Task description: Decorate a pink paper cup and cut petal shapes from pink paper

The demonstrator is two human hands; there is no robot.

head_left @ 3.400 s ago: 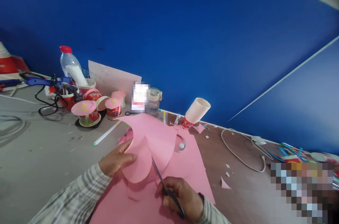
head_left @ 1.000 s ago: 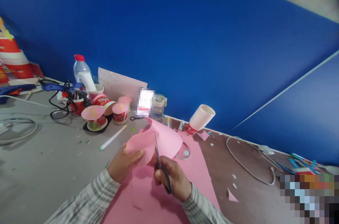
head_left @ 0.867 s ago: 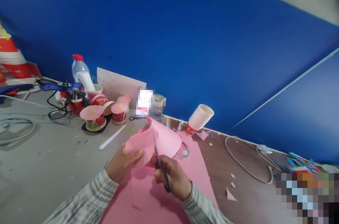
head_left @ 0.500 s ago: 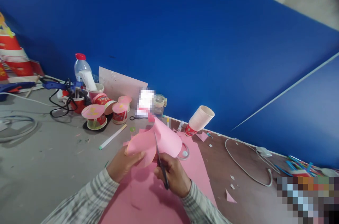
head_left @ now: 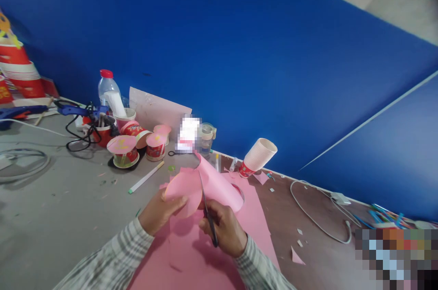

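My left hand (head_left: 158, 212) pinches a rounded flap of pink paper (head_left: 183, 188), lifted off the large pink sheet (head_left: 191, 258) that lies on the table in front of me. In my right hand (head_left: 224, 228) are black scissors (head_left: 208, 214), fingers closed round the handles, blades pointing up into the paper beside the flap. The strip of paper right of the blades (head_left: 222, 187) curls upward. Both sleeves are grey striped.
At the back left stand decorated red paper cups (head_left: 125, 149), a water bottle (head_left: 106, 91), a blue glue gun with a black cord (head_left: 73, 111) and a white marker (head_left: 145, 177). A stack of paper cups (head_left: 257, 155) lies tipped; a white cable (head_left: 318, 217) and pink scraps lie right.
Since 3.4 s ago the flap and scissors have risen off the sheet. In the last second the blades advanced along the curve and the right-hand strip curled further over.
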